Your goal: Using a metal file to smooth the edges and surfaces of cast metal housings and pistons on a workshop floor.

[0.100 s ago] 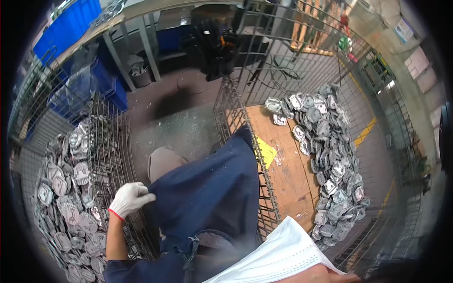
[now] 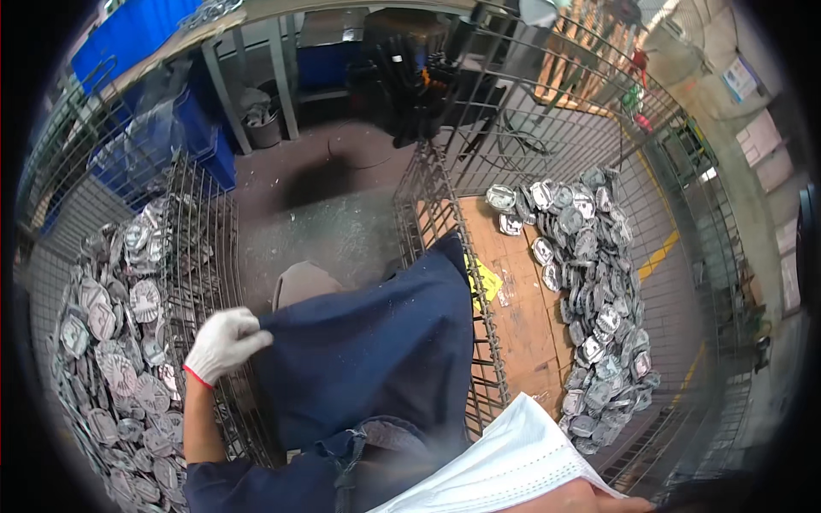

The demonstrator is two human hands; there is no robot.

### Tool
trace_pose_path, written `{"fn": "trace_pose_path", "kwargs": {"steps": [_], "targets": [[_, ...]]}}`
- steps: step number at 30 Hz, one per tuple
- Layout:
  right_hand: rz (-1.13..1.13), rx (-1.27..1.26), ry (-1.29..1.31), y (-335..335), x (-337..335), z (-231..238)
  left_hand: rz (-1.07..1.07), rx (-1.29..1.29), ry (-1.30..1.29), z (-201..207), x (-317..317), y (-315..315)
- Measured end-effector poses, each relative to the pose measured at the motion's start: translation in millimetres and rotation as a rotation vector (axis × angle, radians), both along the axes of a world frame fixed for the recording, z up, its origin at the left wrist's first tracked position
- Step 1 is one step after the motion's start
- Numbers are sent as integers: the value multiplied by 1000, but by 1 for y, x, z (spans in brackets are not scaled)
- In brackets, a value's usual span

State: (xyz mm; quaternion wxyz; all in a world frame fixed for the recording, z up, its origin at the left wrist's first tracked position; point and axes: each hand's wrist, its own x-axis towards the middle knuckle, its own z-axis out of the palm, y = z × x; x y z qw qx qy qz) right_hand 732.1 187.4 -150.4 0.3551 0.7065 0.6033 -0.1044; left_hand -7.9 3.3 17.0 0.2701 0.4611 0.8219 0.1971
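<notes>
Our left grip (image 2: 229,342) pinches the navy apron (image 2: 376,342) left of centre, fingertips hidden, forearm (image 2: 203,427) upright; right hand unseen.

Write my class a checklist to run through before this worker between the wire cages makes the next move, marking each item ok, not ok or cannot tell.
1. Left hand gloved: ok, white glove with a red cuff.
2. Left hand free: not ok, it seems to pinch the edge of the dark blue garment.
3. Right hand gloved: cannot tell, it is not in view.
4. Metal pieces in the left cage in neat rows: not ok, they lie jumbled.
5. Bare floor board showing in the right cage: ok, beside the heaped metal pieces.
</notes>
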Motion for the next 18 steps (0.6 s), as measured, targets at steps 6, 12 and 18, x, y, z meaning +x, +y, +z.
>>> {"fn": "trace_pose_path", "kwargs": {"steps": [6,12,18], "targets": [[-45,578,645,105,-145,72,138,37,275,17,-83,24],[63,708,1276,190,-350,185,198,697,-87,10,-66,119],[174,487,1708,169,-545,235,14,1155,-754,24,26,237]]}}
